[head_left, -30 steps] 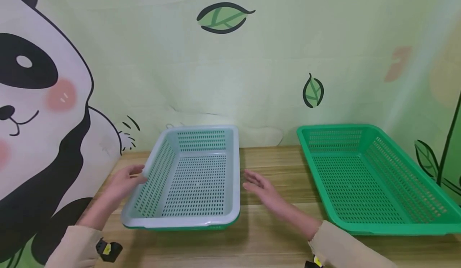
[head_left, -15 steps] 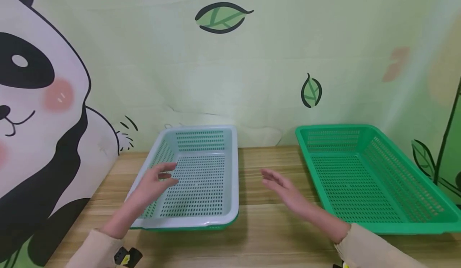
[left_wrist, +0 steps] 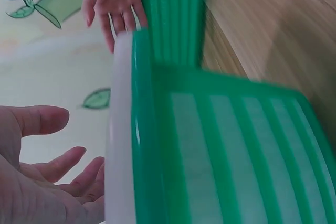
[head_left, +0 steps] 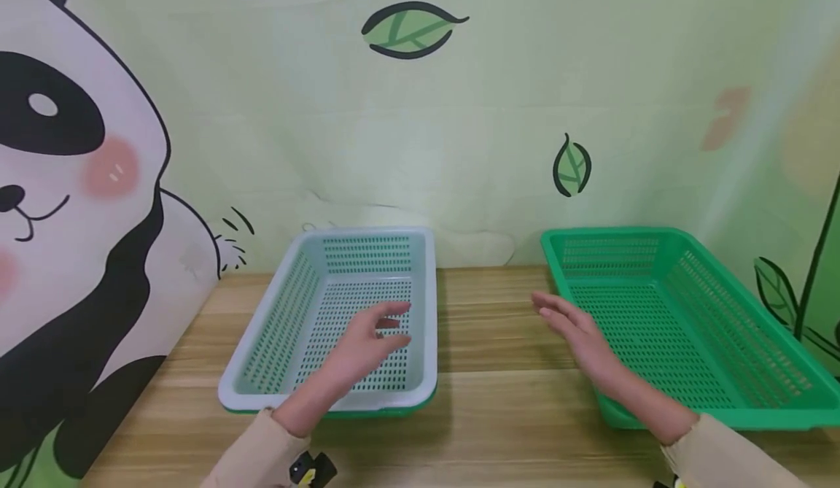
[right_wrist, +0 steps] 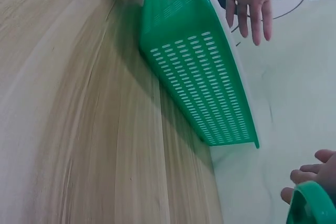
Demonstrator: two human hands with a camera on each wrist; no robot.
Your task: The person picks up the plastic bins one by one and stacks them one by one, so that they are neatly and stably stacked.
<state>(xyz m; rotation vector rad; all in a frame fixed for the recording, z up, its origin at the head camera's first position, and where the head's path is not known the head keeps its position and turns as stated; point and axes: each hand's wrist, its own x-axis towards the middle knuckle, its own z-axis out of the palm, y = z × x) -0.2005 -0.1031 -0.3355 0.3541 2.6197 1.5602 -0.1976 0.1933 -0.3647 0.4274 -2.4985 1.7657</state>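
Observation:
A white slotted basket (head_left: 426,313) sits nested in a green one on the left of the wooden table. My left hand (head_left: 367,342) hovers over it with fingers loosely spread, holding nothing. In the left wrist view the thumb and fingers of that left hand (left_wrist: 52,177) are beside the white rim. A larger green basket (head_left: 741,416) stands on the right. My right hand (head_left: 584,338) is over its left rim, fingers extended and holding nothing. From the right wrist, the green outer basket (right_wrist: 199,77) shows its slotted side under the white rim.
Both baskets stand near the back edge of the wooden table (head_left: 492,378), with a strip of tabletop between them. Behind rises a pale green cloth backdrop (head_left: 485,145) printed with a panda (head_left: 190,247) and leaves.
My left hand has moved right, from the white basket's left rim to above its inside. My right hand has moved right, from beside the white basket to the green basket's left rim.

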